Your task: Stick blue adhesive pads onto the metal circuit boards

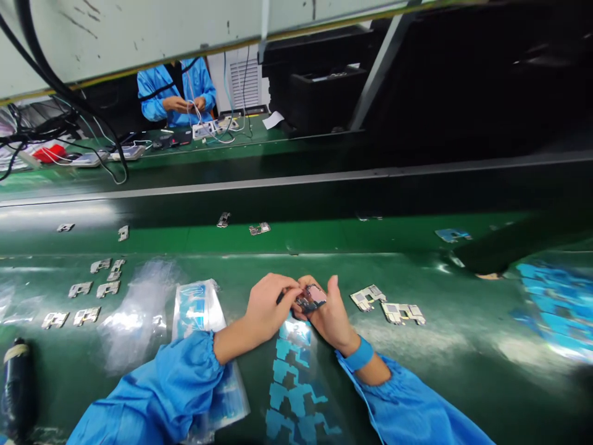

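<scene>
Black bottle [16, 383]: one, far left on the desk [463, 371], well apart from the hands.
Silver parts [88, 290]: eight in loose rows at the left of the desk, none touched.
Belt parts [222, 219]: four small ones spread along the green belt [324, 238] behind the desk.
Clear bags [139, 315]: two, one bare and one with blue print, lying under the left sleeve.
Left hand [266, 309]: fingers pinched shut on the left end of the board [311, 298]; grip tight, something thin and dark may be between the fingertips, cannot tell what.
Board: one small dark board, held up just above the desk between both hands, in the middle of the view.
Right hand [331, 312]: closed around the right side of the board, thumb up; blue band on the wrist.
Blue sheet [294, 383]: one long strip of blue stickers, lying under the hands.
Spare boards [389, 306]: two pale ones, just right of the right hand, side by side.
Blue pile [556, 309]: more blue sheets at far right, too blurred to count.
Step now: looks like sticking or pressing a small bit onto the held board.
Next move: likely needs a steady hold and a careful press.
Other person [178, 93]: one, far back, hands busy with white wires.
</scene>
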`<state>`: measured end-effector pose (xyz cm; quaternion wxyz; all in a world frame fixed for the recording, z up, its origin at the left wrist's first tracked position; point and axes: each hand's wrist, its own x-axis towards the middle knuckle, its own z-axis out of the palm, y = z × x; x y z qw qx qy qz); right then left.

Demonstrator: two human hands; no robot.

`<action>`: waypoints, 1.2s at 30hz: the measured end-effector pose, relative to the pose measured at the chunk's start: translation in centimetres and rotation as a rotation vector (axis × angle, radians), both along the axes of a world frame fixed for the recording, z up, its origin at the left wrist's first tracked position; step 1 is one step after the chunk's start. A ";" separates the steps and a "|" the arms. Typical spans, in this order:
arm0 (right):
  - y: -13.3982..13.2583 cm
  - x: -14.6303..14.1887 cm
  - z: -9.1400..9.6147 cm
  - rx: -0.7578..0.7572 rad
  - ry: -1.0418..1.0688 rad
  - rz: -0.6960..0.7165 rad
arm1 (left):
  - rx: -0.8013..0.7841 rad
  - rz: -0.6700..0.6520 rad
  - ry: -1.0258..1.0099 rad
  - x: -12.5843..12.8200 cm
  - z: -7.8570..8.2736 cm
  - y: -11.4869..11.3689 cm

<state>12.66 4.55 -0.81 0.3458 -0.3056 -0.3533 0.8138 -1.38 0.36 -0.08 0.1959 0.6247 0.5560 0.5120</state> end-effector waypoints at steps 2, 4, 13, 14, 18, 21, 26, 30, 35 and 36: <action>-0.2 -0.1 0.1 -0.012 0.005 -0.005 | 0.054 -0.062 0.071 -0.2 0.0 -0.2; -0.4 -0.1 0.1 -0.026 0.006 -0.011 | 0.088 -0.112 0.121 -0.3 -0.1 -0.4; -0.8 -0.6 -0.1 -0.081 -0.024 -0.099 | 0.349 -0.027 0.434 1.1 -0.3 -1.2; -0.8 -0.7 -0.1 -0.080 -0.026 -0.113 | 0.369 -0.018 0.436 1.2 -0.4 -1.3; -1.0 -1.0 -0.2 -0.072 -0.036 -0.131 | 0.363 -0.029 0.431 1.3 -0.6 -1.3; -0.9 -1.0 -0.4 -0.062 -0.039 -0.133 | 0.338 -0.059 0.414 1.2 -0.7 -1.3; -0.8 -1.1 -1.3 -0.067 -0.051 -0.151 | 0.335 -0.048 0.430 1.1 -0.5 -1.3; -0.6 -1.4 -1.5 -0.101 -0.064 -0.185 | 0.300 -0.066 0.434 1.2 -0.3 -1.1; -0.6 -1.7 -0.8 -0.197 -0.027 -0.146 | 0.083 -0.021 0.222 1.8 -0.1 -0.6; -0.7 -1.6 -0.6 -0.226 -0.019 -0.124 | 0.017 -0.010 0.171 1.9 0.0 -0.5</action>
